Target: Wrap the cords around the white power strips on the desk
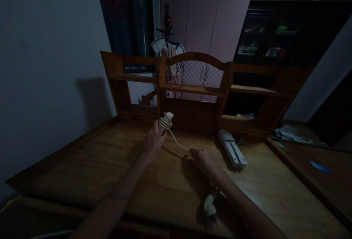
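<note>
My left hand is closed around a white power strip, held tilted above the wooden desktop. Several loops of its white cord wrap around the strip's upper part; my fingers hide the lower part. From there the cord runs slack to my right hand, which pinches it. Below my right forearm dangles the cord's plug, its prongs pointing down. To the right of my right hand lies a second white power strip with cord wound around its far end.
The wooden desktop has a shelf rack along its far side. A wall stands on the left. At the right, beyond a raised edge, a blue card lies on another wooden surface. Pink wardrobe doors rise behind.
</note>
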